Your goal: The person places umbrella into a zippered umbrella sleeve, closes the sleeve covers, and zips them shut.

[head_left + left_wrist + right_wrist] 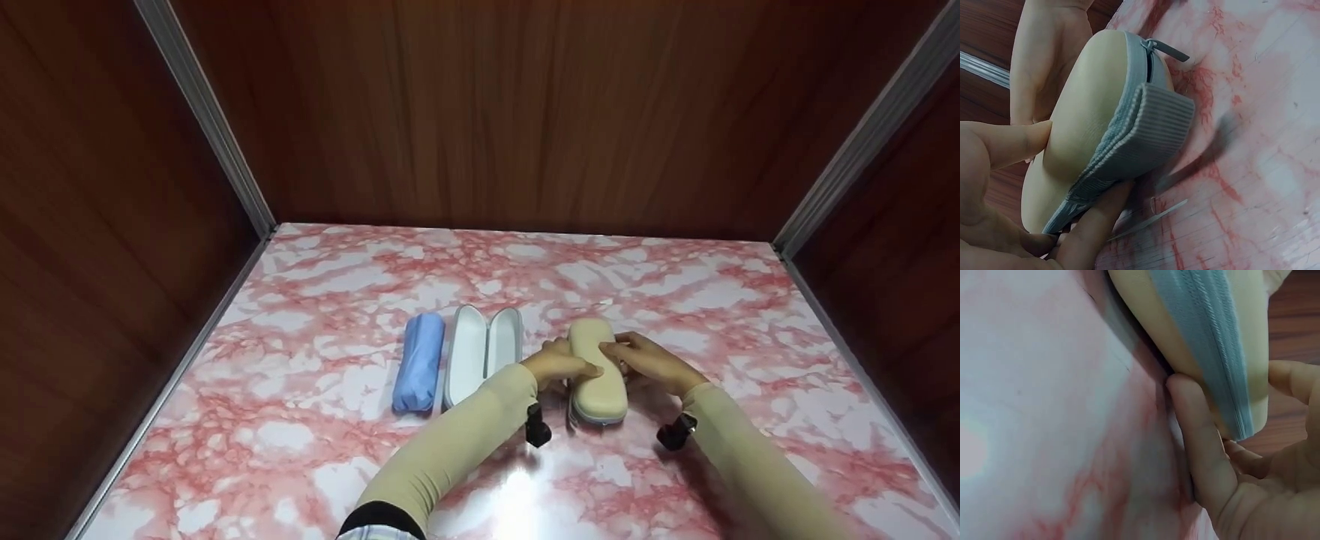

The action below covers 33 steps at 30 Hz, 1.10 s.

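Both hands hold a pale yellow zippered glasses case (598,375) between them, close over the table. My left hand (559,362) grips its left side, thumb on the top and fingers underneath. From the right, my right hand (651,360) grips it, thumb on top and fingers low on the side. A grey zipper band (1213,343) runs round the case. In the left wrist view, a zipper pull (1168,50) hangs at one end, near a ribbed grey fabric strap (1157,126); a short dark gap shows beside the pull.
Left of the hands lies an open hard glasses case (469,352) with a white inside, partly behind the left sleeve. Beside it is a long blue wrapped bundle (420,364). Wood-look panels (480,112) wall the back and sides of the red-and-white marbled table (300,465).
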Each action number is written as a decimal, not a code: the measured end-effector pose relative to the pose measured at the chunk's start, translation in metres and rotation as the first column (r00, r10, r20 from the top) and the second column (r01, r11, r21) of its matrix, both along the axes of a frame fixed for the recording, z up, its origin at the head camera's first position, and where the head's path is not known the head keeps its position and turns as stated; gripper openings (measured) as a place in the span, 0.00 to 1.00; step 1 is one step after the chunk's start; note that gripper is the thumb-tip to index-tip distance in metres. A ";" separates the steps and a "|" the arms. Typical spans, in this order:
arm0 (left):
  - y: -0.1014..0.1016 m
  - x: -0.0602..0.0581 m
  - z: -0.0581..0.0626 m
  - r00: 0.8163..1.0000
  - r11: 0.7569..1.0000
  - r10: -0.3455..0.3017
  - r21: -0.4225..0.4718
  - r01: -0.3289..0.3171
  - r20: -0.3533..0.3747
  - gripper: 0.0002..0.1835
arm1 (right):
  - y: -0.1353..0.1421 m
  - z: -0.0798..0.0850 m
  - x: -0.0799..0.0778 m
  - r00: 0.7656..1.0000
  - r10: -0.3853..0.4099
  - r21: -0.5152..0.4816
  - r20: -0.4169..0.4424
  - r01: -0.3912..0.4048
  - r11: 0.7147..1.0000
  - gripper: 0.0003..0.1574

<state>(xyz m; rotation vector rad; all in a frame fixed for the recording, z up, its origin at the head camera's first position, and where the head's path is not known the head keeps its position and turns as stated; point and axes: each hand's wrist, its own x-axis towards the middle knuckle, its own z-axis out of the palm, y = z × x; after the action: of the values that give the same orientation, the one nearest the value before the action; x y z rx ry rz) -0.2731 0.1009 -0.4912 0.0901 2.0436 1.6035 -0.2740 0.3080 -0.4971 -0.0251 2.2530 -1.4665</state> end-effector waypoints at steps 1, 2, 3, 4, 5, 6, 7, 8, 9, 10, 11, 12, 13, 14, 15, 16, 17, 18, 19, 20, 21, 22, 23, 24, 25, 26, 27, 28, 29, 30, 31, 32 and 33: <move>0.000 0.000 0.000 1.000 1.000 0.000 0.006 0.000 0.002 0.30 | 0.000 0.000 0.000 1.000 -0.001 0.012 -0.003 0.001 1.000 0.52; 0.000 0.000 0.000 1.000 1.000 0.001 0.012 -0.002 0.005 0.29 | -0.001 0.000 0.000 1.000 0.000 0.021 -0.003 0.000 1.000 0.52; 0.000 0.000 0.000 1.000 1.000 0.001 0.019 -0.001 0.006 0.29 | -0.001 0.000 0.000 1.000 0.000 0.025 -0.004 0.000 1.000 0.52; 0.000 0.000 0.000 1.000 1.000 -0.004 0.027 0.004 0.010 0.28 | -0.001 0.000 0.000 1.000 -0.001 0.031 -0.007 0.001 1.000 0.53; -0.001 0.000 0.000 1.000 0.999 -0.012 0.035 0.011 0.012 0.27 | -0.001 -0.001 -0.001 1.000 -0.006 0.037 -0.009 0.007 0.999 0.52; -0.001 -0.001 0.000 1.000 0.999 -0.021 0.040 0.020 0.014 0.26 | -0.001 -0.001 0.000 1.000 -0.004 0.040 -0.013 0.004 0.999 0.52; -0.001 -0.001 0.000 0.999 0.998 -0.031 0.048 0.031 0.016 0.25 | -0.001 -0.001 0.000 1.000 -0.004 0.043 -0.017 0.005 0.999 0.52; -0.001 -0.001 0.000 0.999 0.998 -0.042 0.043 0.042 0.004 0.24 | -0.001 -0.001 0.000 1.000 -0.007 0.045 -0.018 0.007 0.999 0.51; -0.001 -0.001 0.000 0.998 0.998 -0.055 0.032 0.055 -0.016 0.23 | -0.001 -0.001 0.000 1.000 -0.013 0.047 -0.020 0.014 0.999 0.49; -0.001 -0.002 0.000 0.997 0.997 -0.069 0.031 0.070 -0.028 0.23 | -0.001 -0.001 0.001 1.000 -0.018 0.049 -0.022 0.019 0.999 0.48; -0.002 -0.002 0.000 0.996 0.996 -0.080 0.028 0.081 -0.043 0.22 | -0.001 -0.002 0.001 1.000 -0.017 0.049 -0.025 0.019 0.999 0.48; -0.002 -0.001 0.001 0.993 0.996 -0.092 0.016 0.093 -0.070 0.22 | -0.001 -0.002 0.001 0.999 -0.019 0.048 -0.026 0.021 0.999 0.47; -0.003 -0.001 0.001 0.989 0.994 -0.105 0.002 0.106 -0.103 0.22 | -0.001 -0.002 0.001 0.999 -0.019 0.049 -0.028 0.020 0.999 0.47; -0.003 0.000 0.002 0.983 0.993 -0.119 -0.022 0.117 -0.142 0.22 | -0.001 -0.002 0.001 0.999 -0.021 0.050 -0.029 0.023 0.998 0.46; -0.004 0.000 0.002 0.974 0.990 -0.137 -0.056 0.129 -0.179 0.23 | -0.001 -0.002 0.001 0.999 -0.014 0.052 -0.036 0.015 0.999 0.46; -0.004 0.001 0.002 0.964 0.985 -0.158 -0.095 0.141 -0.214 0.25 | -0.001 -0.002 0.002 0.999 -0.013 0.051 -0.039 0.015 0.999 0.46; -0.004 0.003 0.004 0.949 0.977 -0.183 -0.157 0.146 -0.256 0.27 | -0.001 -0.002 0.002 0.999 -0.012 0.050 -0.041 0.014 0.999 0.46; -0.004 0.004 0.004 0.930 0.962 -0.214 -0.229 0.148 -0.299 0.30 | -0.001 -0.003 0.002 0.999 -0.017 0.047 -0.041 0.019 0.999 0.45; -0.004 0.005 0.005 0.913 0.945 -0.243 -0.291 0.147 -0.327 0.33 | -0.001 -0.003 0.002 0.999 -0.015 0.045 -0.042 0.017 0.999 0.45; -0.004 0.007 0.006 0.900 0.923 -0.273 -0.356 0.146 -0.340 0.36 | 0.000 -0.003 0.002 0.999 -0.014 0.045 -0.040 0.015 0.999 0.45; -0.004 0.009 0.008 0.890 0.899 -0.301 -0.414 0.144 -0.344 0.40 | 0.000 -0.002 0.002 0.999 -0.009 0.046 -0.038 0.011 0.999 0.45; -0.004 0.011 0.009 0.882 0.877 -0.326 -0.458 0.147 -0.341 0.43 | 0.000 -0.002 0.002 0.999 -0.014 0.042 -0.030 0.015 0.999 0.45; -0.004 0.013 0.010 0.874 0.856 -0.350 -0.494 0.152 -0.337 0.45 | 0.000 -0.002 0.002 1.000 -0.012 0.040 -0.028 0.013 0.999 0.46; -0.004 0.015 0.011 0.867 0.839 -0.368 -0.521 0.154 -0.336 0.47 | 0.000 -0.002 0.003 1.000 -0.006 0.039 -0.028 0.007 0.999 0.46; -0.005 0.017 0.013 0.865 0.832 -0.374 -0.534 0.153 -0.335 0.48 | 0.000 -0.002 0.003 1.000 -0.006 0.037 -0.027 0.007 0.999 0.46; -0.006 0.019 0.015 0.862 0.822 -0.382 -0.549 0.152 -0.333 0.49 | 0.000 -0.002 0.003 1.000 -0.002 0.035 -0.028 0.003 0.999 0.46; -0.007 0.020 0.016 0.856 0.817 -0.388 -0.557 0.148 -0.342 0.50 | 0.000 -0.002 0.004 0.999 -0.007 0.032 -0.031 0.008 0.999 0.46; -0.008 0.022 0.017 0.847 0.810 -0.398 -0.568 0.144 -0.353 0.49 | 0.000 -0.002 0.004 0.999 -0.005 0.028 -0.034 0.006 1.000 0.47; -0.009 0.024 0.018 0.837 0.805 -0.408 -0.576 0.142 -0.365 0.49 | 0.000 -0.002 0.004 0.999 -0.011 0.028 -0.037 0.012 1.000 0.46; -0.010 0.026 0.019 0.823 0.796 -0.421 -0.591 0.134 -0.380 0.49 | -0.001 -0.002 0.004 0.999 -0.011 0.026 -0.037 0.012 1.000 0.47; -0.010 0.027 0.020 0.806 0.783 -0.440 -0.608 0.129 -0.396 0.48 | -0.001 -0.002 0.004 0.999 -0.014 0.024 -0.036 0.015 1.000 0.47; -0.010 0.029 0.021 0.778 0.764 -0.472 -0.633 0.126 -0.416 0.46 | 0.000 -0.002 0.004 0.999 -0.011 0.022 -0.034 0.012 1.000 0.47; -0.011 0.031 0.021 0.742 0.743 -0.508 -0.659 0.121 -0.436 0.45 | -0.001 -0.003 0.003 0.999 -0.015 0.021 -0.033 0.016 1.000 0.46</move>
<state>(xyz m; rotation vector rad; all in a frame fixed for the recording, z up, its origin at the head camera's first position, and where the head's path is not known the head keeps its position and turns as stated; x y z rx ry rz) -0.2424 0.0903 -0.4702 0.7800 2.7193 0.6713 -0.2705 0.3074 -0.4997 -0.0249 2.2994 -1.4603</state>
